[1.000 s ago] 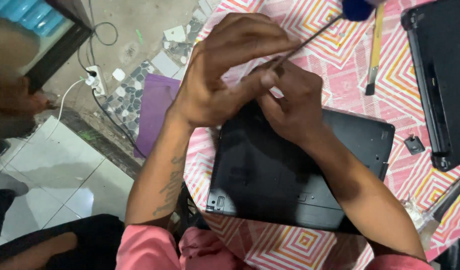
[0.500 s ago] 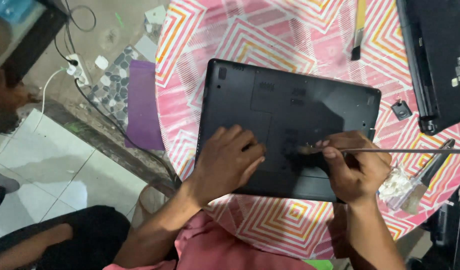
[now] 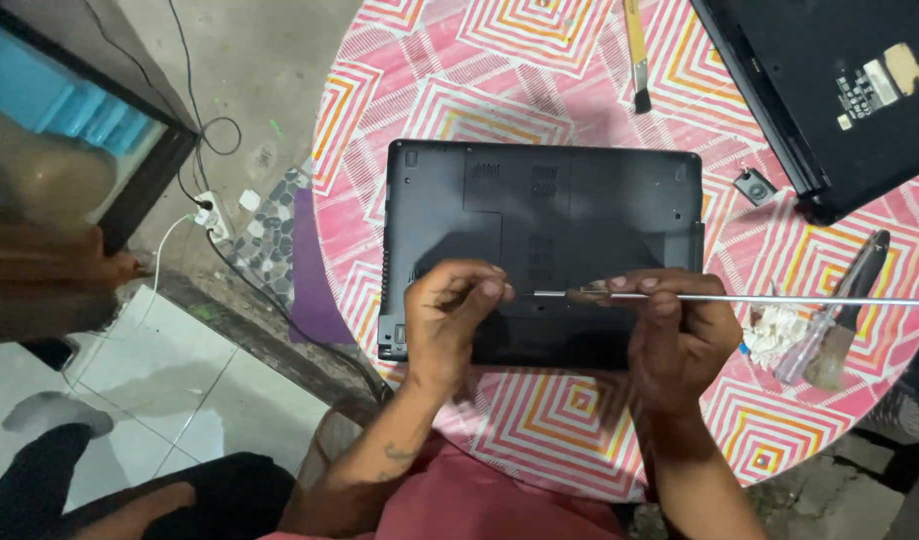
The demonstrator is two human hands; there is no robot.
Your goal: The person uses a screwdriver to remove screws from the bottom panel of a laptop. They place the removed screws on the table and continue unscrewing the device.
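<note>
Seen from above: round worktop (image 3: 500, 60) under a pink cloth with a zigzag pattern, its right side cut off by the frame. In the middle, one black laptop (image 3: 580, 210) lying bottom side up, its near edge partly hidden behind both hands. Left hand (image 3: 450, 315) resting on the near left part of the laptop base, fingertips pinched together; perhaps something very small between them, too tiny to make out. Right hand (image 3: 675, 330) closed around a long thin metal rod (image 3: 780, 298), the tip of it touching the laptop base between the two hands, the far end running out of view at the right edge. Near the right hand, on the cloth: one white crumpled wad (image 3: 775, 330), one screwdriver with a clear handle (image 3: 805, 350), and one brush with a dark handle (image 3: 850, 300) lying over it. Farther back: one small brush with a yellow handle (image 3: 637, 50), cut off at the top, and one small dark square part (image 3: 756, 186). At the top right a second black laptop (image 3: 830, 90), only partly in view. On the floor at the left: one white power strip (image 3: 208, 212) with cables, a purple mat (image 3: 315, 280) partly hidden under the worktop.
</note>
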